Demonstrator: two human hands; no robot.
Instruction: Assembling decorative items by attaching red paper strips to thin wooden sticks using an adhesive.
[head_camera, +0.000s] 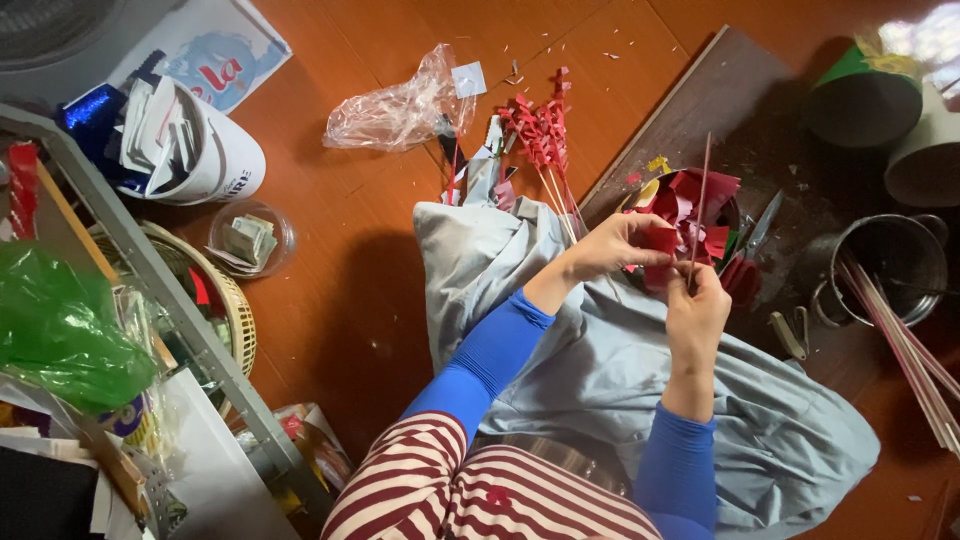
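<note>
The left hand (615, 245) pinches a folded piece of red paper (660, 240), fingers closed on it; the right hand (695, 310) grips a thin stick (703, 195) that stands nearly upright, fingers wrapped tight around its lower end; the two hands meet at the paper, just touching. Both work over a grey cloth (620, 370) spread across the lap; blue sleeves (490, 350) cover the forearms. At 12 o'clock from the hands sits a bowl (733, 212) heaped with red paper bits; scissors (762, 225) lie just beside it at 2 o'clock, on a dark board (700, 100). At 11 o'clock a bunch of finished red stick flowers (540, 130) rests on the floor (350, 270), with a crumpled clear bag (395, 110) further out at 10 o'clock. At 3 o'clock a metal pot (885, 265) holds more pink sticks (910, 355). Far at 9 o'clock stand a small glass dish (252, 238) and a white cup (200, 150) stuffed with paper.
</note>
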